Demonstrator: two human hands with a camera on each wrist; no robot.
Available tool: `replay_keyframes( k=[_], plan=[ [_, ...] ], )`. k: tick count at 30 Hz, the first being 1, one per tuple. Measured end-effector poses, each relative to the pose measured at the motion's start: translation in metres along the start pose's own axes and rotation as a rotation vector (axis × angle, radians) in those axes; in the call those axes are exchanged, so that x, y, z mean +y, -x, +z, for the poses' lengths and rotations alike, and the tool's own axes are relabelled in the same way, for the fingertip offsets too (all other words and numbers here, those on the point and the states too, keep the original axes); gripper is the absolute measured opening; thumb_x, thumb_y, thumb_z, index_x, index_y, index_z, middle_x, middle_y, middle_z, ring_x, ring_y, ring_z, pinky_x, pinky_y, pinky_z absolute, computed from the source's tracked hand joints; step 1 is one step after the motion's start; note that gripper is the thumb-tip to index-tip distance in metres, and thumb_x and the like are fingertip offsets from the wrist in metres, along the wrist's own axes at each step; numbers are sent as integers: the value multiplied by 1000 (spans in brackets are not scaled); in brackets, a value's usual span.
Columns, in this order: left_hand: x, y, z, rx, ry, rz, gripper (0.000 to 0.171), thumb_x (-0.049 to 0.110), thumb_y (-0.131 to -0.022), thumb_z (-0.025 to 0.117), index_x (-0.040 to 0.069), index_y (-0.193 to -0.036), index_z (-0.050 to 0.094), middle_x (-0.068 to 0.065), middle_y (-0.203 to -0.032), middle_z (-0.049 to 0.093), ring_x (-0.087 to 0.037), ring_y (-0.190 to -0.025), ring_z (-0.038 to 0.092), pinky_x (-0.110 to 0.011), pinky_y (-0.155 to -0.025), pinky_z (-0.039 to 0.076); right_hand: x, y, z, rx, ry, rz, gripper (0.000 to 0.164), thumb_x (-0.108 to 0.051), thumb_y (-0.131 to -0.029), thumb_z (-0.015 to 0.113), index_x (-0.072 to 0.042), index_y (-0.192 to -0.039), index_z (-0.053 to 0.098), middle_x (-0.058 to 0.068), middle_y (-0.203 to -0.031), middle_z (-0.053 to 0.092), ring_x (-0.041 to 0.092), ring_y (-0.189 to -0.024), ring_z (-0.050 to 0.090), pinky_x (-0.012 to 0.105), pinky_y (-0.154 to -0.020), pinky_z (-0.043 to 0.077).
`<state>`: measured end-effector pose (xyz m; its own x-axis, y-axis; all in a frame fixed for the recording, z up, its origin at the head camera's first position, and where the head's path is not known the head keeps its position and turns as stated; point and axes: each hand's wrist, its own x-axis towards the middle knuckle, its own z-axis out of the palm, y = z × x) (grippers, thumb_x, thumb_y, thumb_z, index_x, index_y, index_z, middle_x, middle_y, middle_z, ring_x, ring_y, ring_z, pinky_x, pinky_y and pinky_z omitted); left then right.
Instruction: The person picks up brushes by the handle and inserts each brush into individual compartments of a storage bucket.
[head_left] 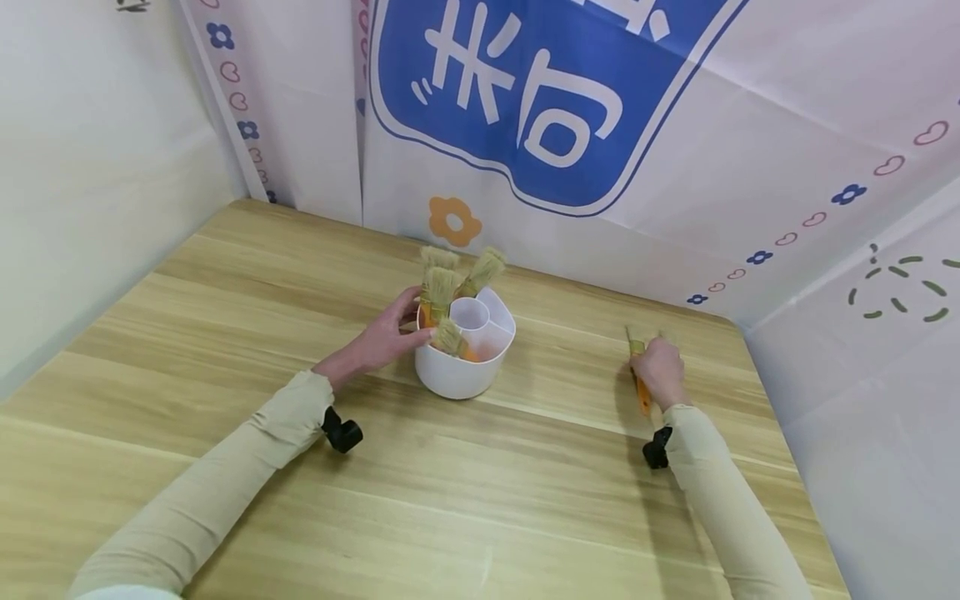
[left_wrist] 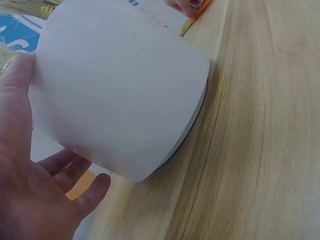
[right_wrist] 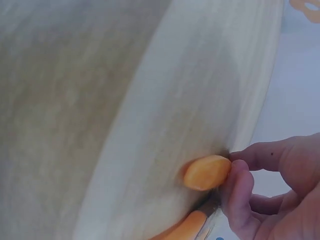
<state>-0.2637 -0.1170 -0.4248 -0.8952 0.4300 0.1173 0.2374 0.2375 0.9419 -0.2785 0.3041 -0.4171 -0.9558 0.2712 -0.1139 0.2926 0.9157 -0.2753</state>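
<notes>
A white round container [head_left: 453, 377] with inner compartments stands on the table, holding several brushes [head_left: 442, 287] with pale bristles and orange handles. My left hand [head_left: 386, 337] grips its left side, the thumb near the rim and the fingers around the far side. In the left wrist view the container's smooth wall [left_wrist: 120, 90] fills most of the frame. Farther right, my right hand [head_left: 660, 371] pinches a brush whose orange handle [right_wrist: 207, 172] points toward the wrist camera. Another brush [head_left: 642, 396] lies on the table beside that hand, touching or very close to it.
The wooden table [head_left: 450, 500] meets a white printed backdrop [head_left: 660, 242] behind the container. White sheets with printed patterns also bound the left and right sides. A small round cup [head_left: 470, 313] sits in the middle of the container.
</notes>
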Motion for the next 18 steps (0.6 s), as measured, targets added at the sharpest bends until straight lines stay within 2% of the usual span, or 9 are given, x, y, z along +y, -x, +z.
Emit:
replay_keyframes(
  k=[10, 18],
  plan=[
    [2, 0, 1, -7, -6, 6, 65, 15, -93, 56, 8, -146, 19, -27, -142, 36, -41, -132, 38, -55, -107, 35, 2, 5, -3, -82, -31, 2, 29, -24, -83, 61, -7, -66, 46, 2, -56, 46, 13, -48, 46, 21, -42, 37],
    [2, 0, 0, -6, -5, -7, 65, 15, -93, 56, 9, -146, 19, -26, -143, 34, -40, -133, 36, -56, -109, 33, 4, 7, -4, -116, -68, 19, 32, -26, -85, 58, -10, -61, 43, -2, -50, 41, 11, -44, 42, 21, -42, 34]
  ],
)
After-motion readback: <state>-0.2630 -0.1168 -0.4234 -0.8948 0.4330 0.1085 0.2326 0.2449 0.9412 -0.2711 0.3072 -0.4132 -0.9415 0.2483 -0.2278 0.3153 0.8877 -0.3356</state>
